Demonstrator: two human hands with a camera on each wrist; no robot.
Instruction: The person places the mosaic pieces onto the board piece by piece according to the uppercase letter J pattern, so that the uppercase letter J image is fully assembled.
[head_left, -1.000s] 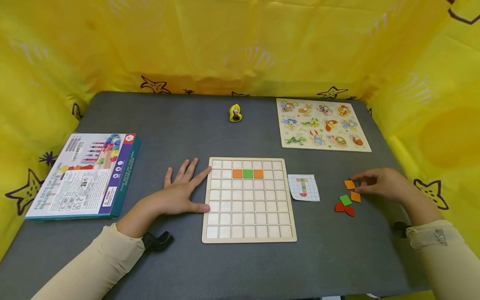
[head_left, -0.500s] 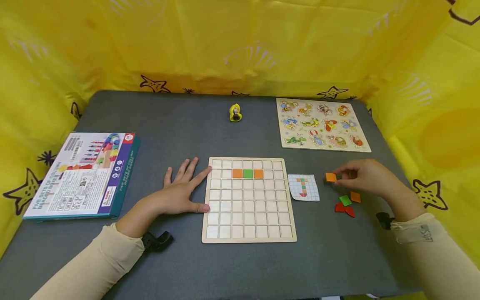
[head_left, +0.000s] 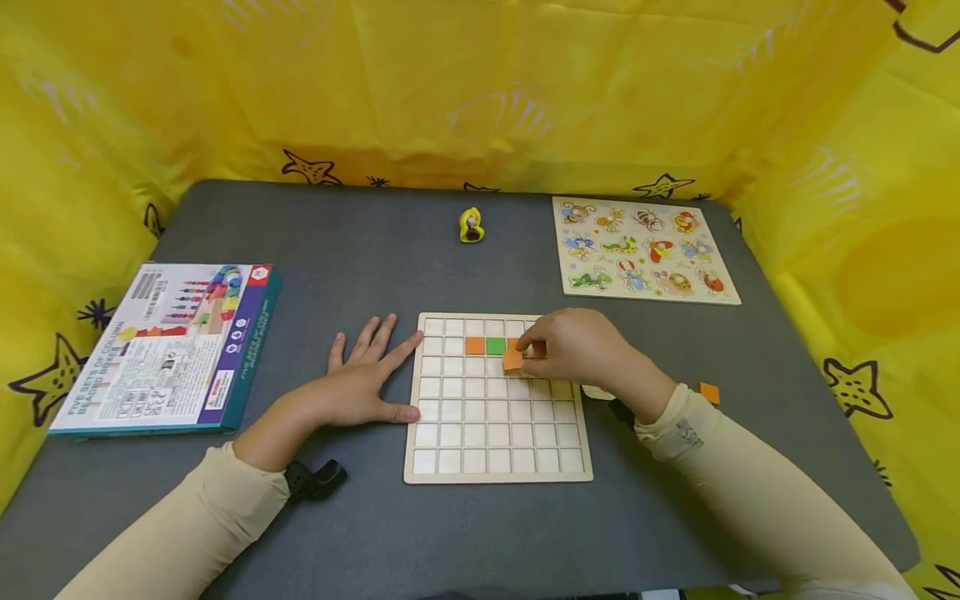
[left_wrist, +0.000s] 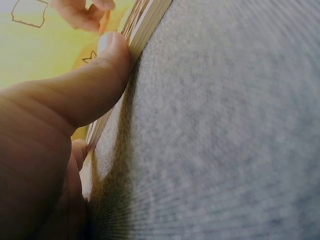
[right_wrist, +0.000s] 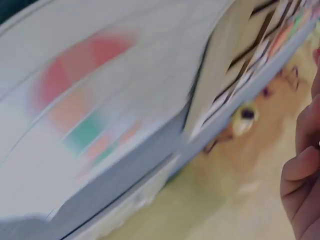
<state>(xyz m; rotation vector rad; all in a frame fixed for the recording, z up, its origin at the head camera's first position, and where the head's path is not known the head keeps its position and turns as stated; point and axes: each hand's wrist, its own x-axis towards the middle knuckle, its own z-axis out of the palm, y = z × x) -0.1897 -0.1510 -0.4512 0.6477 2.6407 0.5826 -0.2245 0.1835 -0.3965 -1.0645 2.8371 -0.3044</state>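
Observation:
A wooden grid board (head_left: 450, 459) lies on the dark table. In its second row sit an orange square tile (head_left: 475, 345), a green tile (head_left: 496, 345) and another orange tile, partly covered. My right hand (head_left: 581, 354) pinches a further orange square tile (head_left: 512, 360) between thumb and fingers, low over the board just below that row. With fingers spread, my left hand (head_left: 351, 393) rests on the table, thumb and index finger touching the board's left edge. The left wrist view shows the thumb (left_wrist: 107, 75) against that edge. A paper pattern card (right_wrist: 150, 95) is mostly under my right wrist in the head view.
One loose orange tile (head_left: 708, 393) shows beyond my right forearm, which hides the other pieces. A boxed toy (head_left: 165, 350) lies at left, a small yellow figure (head_left: 471, 226) at the back, and an insect peg puzzle (head_left: 645, 250) at back right. Yellow cloth (head_left: 480, 92) surrounds the table.
My right hand has picked up an orange tile from the loose pieces at right and carried it left over the board. The left hand stays in place.

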